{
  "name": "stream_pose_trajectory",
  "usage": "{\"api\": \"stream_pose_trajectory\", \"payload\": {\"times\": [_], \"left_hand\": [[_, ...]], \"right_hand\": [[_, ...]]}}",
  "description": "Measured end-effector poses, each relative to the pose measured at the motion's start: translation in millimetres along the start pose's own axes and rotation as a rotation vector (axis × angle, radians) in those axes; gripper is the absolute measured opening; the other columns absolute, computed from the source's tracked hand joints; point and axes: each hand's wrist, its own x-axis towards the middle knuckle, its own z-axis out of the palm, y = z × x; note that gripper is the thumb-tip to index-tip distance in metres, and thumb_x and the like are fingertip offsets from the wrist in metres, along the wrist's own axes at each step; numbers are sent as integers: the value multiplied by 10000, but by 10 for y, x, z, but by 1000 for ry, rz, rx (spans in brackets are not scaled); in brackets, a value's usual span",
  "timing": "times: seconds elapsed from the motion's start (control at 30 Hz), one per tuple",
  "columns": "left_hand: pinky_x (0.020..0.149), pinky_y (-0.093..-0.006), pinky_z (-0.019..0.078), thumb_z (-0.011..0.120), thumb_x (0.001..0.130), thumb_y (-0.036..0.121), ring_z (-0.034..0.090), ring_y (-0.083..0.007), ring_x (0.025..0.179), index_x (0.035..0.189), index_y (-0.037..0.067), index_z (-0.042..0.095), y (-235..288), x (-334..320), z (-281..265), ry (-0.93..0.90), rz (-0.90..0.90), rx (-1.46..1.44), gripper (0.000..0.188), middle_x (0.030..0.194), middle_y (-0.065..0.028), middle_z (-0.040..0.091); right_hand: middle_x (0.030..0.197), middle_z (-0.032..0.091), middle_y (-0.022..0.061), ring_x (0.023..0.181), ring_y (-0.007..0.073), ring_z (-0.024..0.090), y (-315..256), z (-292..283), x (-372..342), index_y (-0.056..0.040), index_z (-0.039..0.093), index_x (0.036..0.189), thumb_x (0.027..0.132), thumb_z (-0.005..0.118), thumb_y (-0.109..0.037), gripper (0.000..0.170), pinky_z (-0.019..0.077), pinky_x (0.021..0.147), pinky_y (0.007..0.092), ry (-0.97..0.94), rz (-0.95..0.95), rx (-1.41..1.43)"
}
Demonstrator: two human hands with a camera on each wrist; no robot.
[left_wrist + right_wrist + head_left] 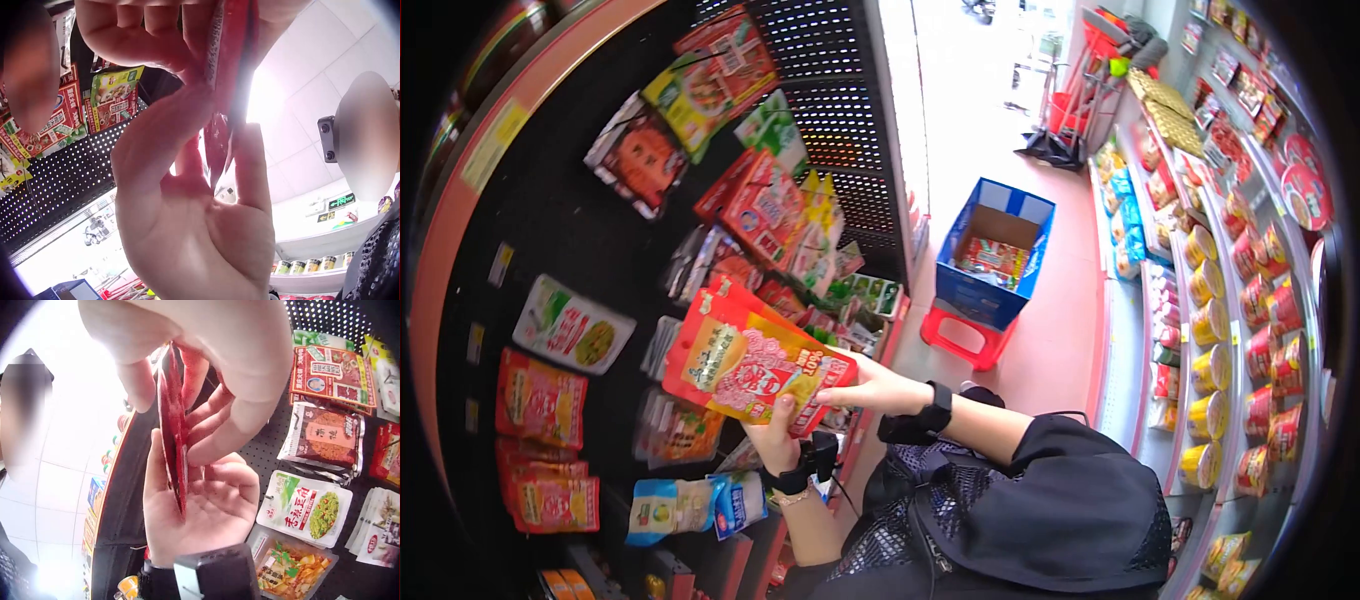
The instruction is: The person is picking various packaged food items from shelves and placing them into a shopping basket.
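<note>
Black shelving (550,240) stands behind; left hand (773,440) and right hand (876,388) pinch a red-and-yellow plastic packet (745,365), probably to steady it.

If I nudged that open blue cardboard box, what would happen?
The open blue cardboard box might tip or slide off, perched on a red plastic stool. Its upright walls look fairly stiff. It may not be heavy, as its colourful packets lie well below the rim.

The head view looked down on a flat red-and-yellow plastic pouch (758,358), which both wrist views faced edge-on, close up.
</note>
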Motion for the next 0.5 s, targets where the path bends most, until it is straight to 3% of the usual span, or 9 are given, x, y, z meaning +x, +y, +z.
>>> {"api": "stream_pose_trajectory", "payload": {"times": [0.07, 0.2, 0.3, 0.33, 0.4, 0.43, 0.5], "left_hand": [[797, -297, 374, 607, 657, 49, 499, -170, 873, 1057, -2, 386, -118, 40, 196, -8, 5, 19, 460, 969, -91, 499], [780, -283, 381, 578, 701, 52, 494, -155, 870, 1050, -6, 394, -425, 180, 669, -10, -16, 119, 398, 971, -88, 499], [726, -236, 400, 544, 744, 67, 494, -118, 832, 1004, 1, 434, -715, 273, 1139, -46, -92, 80, 291, 921, -65, 510], [726, -236, 400, 544, 744, 67, 494, -118, 832, 1004, 1, 434, -803, 307, 1288, -40, -97, 79, 291, 921, -65, 510], [666, -211, 411, 511, 770, 100, 487, -89, 769, 979, 6, 447, -987, 341, 1546, -195, -263, 198, 238, 877, -47, 507], [621, -196, 412, 482, 786, 116, 471, -63, 717, 967, 4, 454, -1131, 369, 1642, -276, -229, 240, 215, 843, -32, 501], [637, -198, 416, 484, 779, 107, 476, -60, 731, 971, 8, 465, -1275, 376, 1792, -288, -330, 301, 217, 850, -25, 504]], "right_hand": [[1051, 472, 42, 924, 90, 452, -37, -171, -111, -38, 364, 1119, 752, 559, -161, 433, 400, 773, 247, 53, 171, 86], [973, 515, 27, 809, 68, 495, -155, -574, -210, -44, 407, 1080, 764, 544, -180, 370, 433, 654, 207, 210, 75, 249], [813, 556, -4, 614, 34, 487, -264, -1078, -307, -34, 464, 1016, 772, 530, -191, 297, 394, 484, 169, 339, 48, 91], [860, 554, 13, 685, 55, 512, -349, -1274, -372, -24, 458, 1021, 768, 533, -182, 308, 423, 531, 180, 363, 38, 53], [914, 547, 35, 768, 79, 524, -570, -1639, -509, -18, 455, 1030, 767, 532, -165, 311, 443, 606, 201, 473, 9, 72], [961, 535, 55, 832, 107, 521, -722, -1824, -588, -3, 448, 1041, 766, 528, -140, 318, 441, 689, 239, 500, 4, 136], [944, 545, 70, 822, 126, 526, -719, -2425, -726, 27, 466, 1009, 765, 518, -102, 281, 432, 721, 267, 633, -89, -19]]}}
